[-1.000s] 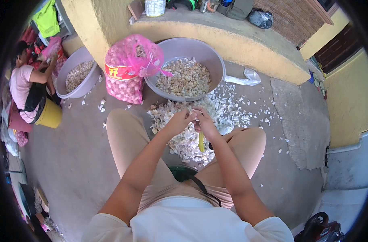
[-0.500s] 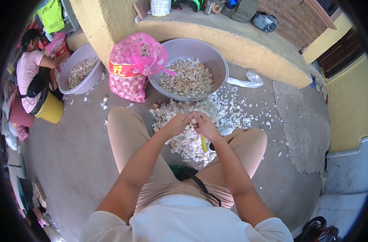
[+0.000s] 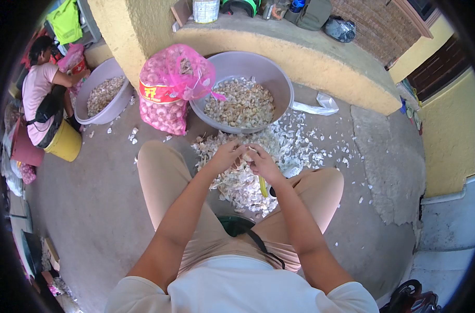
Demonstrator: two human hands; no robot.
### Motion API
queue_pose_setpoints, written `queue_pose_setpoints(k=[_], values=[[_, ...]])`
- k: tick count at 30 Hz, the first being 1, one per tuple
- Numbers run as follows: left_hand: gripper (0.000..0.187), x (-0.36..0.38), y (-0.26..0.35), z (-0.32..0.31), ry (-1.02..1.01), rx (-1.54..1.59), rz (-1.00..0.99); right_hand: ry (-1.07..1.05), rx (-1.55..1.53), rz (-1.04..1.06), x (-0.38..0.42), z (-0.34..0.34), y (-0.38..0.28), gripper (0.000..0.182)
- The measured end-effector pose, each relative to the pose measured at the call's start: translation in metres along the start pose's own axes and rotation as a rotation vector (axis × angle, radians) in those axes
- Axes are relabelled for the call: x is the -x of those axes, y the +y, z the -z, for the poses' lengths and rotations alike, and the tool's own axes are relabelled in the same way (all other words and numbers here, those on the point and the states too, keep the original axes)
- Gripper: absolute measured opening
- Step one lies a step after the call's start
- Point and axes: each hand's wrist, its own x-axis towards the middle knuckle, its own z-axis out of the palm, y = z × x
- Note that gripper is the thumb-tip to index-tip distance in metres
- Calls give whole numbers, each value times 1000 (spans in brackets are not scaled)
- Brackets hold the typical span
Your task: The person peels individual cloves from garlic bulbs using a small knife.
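Observation:
My left hand (image 3: 228, 157) and my right hand (image 3: 263, 165) meet above a heap of papery garlic skins (image 3: 242, 189). Both are closed around a pale garlic bulb (image 3: 248, 155), which the fingers partly cover. A slim yellow handle-like piece (image 3: 263, 186) sticks out below my right hand; what it belongs to is hidden. Beyond the heap stands a large lilac basin (image 3: 285, 99) with many garlic cloves (image 3: 240, 101) in it. Leaning close to its left side is a pink mesh sack (image 3: 164, 117) full of garlic bulbs.
A co-worker (image 3: 39, 91) sits on a yellow bucket (image 3: 65, 142) at the left, beside another basin (image 3: 120, 101) of garlic. Behind my basin runs a low concrete ledge (image 3: 321, 55). A crumpled white plastic bag (image 3: 321, 104) lies right of the basin.
My hands have shifted slightly apart, and more of the garlic bulb shows between the fingers. The basins and the sack stay put.

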Motion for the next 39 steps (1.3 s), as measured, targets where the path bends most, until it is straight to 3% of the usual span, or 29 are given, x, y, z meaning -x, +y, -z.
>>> queue_pose_setpoints(k=[5,8,17,23,26,29,32,38,39], values=[[23,1,5,6,-22,70,71,22,4,22,-3,-4,-1,29],[23,-2,-3,5,1,418,169,-15,-32,36,-4,-1,1,28],[21,-1,-5,8,-65,726,173,-48,-100,18,-2,-2,-2,27],[21,-3,-5,7,46,831,134,-47,-144,19,-2,-3,-3,28],[18,-9,-16,12,203,912,43,-33,-154,23,-2,-4,-4,28],[17,-12,-17,17,304,649,109,7,-136,27,-1,2,-7,27],[22,-21,-46,24,-73,-463,273,27,-158,15,0,3,-11,27],[25,-18,-76,5,-254,-923,287,88,-154,1,0,7,-10,26],[26,-21,-66,5,-226,-391,247,96,-146,1,0,8,-10,26]])
